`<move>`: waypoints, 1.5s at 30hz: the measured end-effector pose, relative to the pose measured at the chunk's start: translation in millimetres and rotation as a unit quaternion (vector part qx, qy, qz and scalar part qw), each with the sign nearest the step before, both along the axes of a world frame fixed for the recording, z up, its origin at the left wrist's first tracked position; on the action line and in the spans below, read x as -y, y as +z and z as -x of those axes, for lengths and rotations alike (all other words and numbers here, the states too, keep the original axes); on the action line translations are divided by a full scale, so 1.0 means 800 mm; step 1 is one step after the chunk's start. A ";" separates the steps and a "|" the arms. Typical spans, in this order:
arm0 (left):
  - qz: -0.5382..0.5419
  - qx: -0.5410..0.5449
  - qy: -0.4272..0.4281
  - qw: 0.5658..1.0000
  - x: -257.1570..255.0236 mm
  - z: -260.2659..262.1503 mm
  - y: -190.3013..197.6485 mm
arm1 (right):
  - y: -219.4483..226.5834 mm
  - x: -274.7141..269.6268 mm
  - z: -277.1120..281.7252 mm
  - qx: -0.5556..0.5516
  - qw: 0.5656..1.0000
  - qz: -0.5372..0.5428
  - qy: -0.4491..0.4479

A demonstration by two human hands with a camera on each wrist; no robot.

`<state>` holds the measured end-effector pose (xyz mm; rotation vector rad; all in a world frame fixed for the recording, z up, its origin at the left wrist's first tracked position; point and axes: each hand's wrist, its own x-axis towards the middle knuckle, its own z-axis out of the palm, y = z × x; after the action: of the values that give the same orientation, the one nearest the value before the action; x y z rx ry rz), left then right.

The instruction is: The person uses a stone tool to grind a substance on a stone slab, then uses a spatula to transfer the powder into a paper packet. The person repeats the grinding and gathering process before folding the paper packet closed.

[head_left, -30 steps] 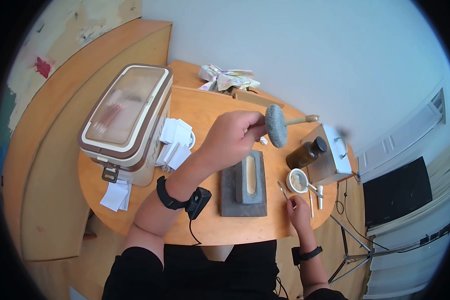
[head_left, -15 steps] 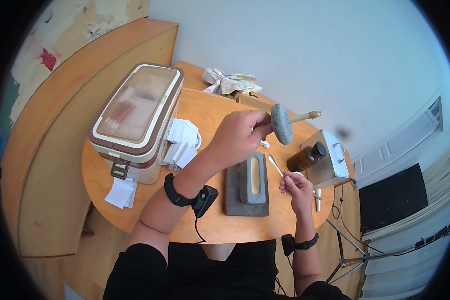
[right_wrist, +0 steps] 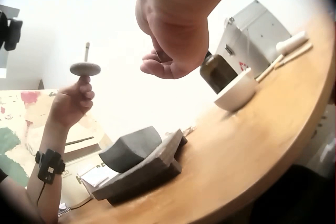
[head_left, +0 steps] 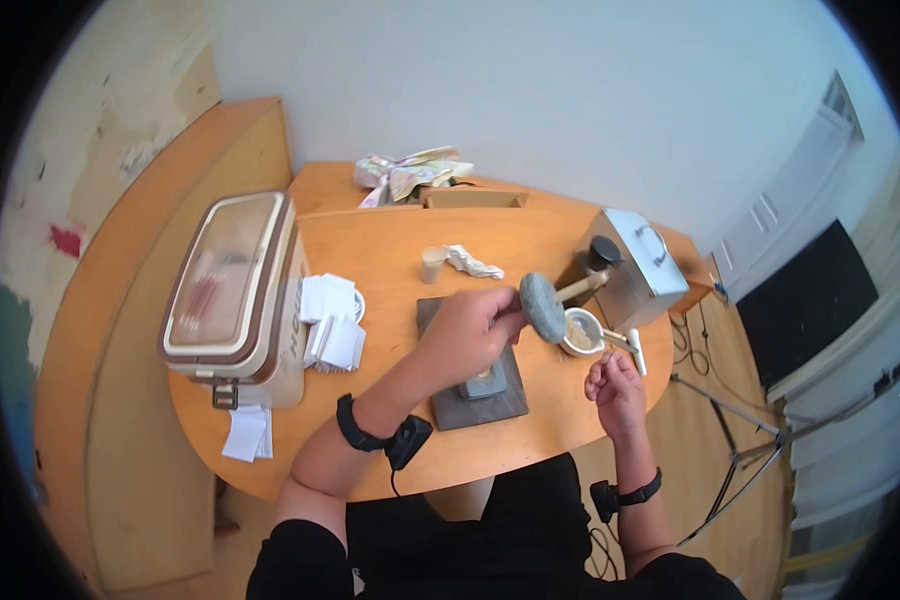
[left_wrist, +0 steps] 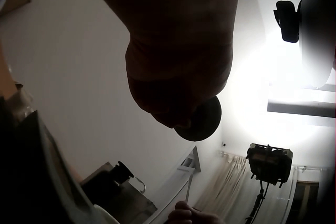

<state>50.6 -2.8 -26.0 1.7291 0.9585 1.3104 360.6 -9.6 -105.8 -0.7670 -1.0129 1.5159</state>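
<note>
Grinding station, hands raised above the table. The L hand (head_left: 472, 328) is closed round one end of the wooden axle (head_left: 582, 287), fingers bent tight; we see the grey stone wheel (head_left: 542, 308) mounted on it, just beyond the fingers, w/ the axle's free end sticking out on the far side. In the R wrist view the wheel lies nearly flat above the fist, well apart from the dark trough (right_wrist: 131, 149), which sits on its slab (right_wrist: 142, 182). Pale powder (head_left: 484, 383) shows in the trough's hollow; the rest is hidden behind the L hand in the head view.

The R hand (head_left: 618, 396) has its fingers curled in a narrow pinch, near the white bowl (right_wrist: 236, 95). We take it to hold the slim rod (left_wrist: 189, 186) seen rising from the fingertips in the L wrist view; its type we can't tell.

Step in hand (our reading): prob. clearing the wheel btwn bouts of grinding, not grinding itself, b/c the wheel is off the trough. The next move, we judge, calls for a steady L grip, wheel over the hollow, and the rod's tip brought lightly to the stone, s.t. loosened powder drops back in.
</note>
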 end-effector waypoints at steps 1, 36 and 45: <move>0.006 0.004 -0.024 1.000 0.003 -0.013 -0.006 | 0.013 0.007 0.000 -0.015 1.000 -0.002 -0.016; -0.029 -0.419 0.056 0.906 0.038 -0.146 -0.097 | -0.104 0.005 0.001 0.139 0.985 -0.060 -0.086; -0.108 -0.109 0.256 0.954 0.056 -0.037 -0.111 | -0.058 -0.007 -0.020 0.331 0.896 -0.235 -0.182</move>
<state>80.4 -47.9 -114.8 1.8930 1.5144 1.6169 376.7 -4.3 -152.2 -1.0697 -1.5585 0.6311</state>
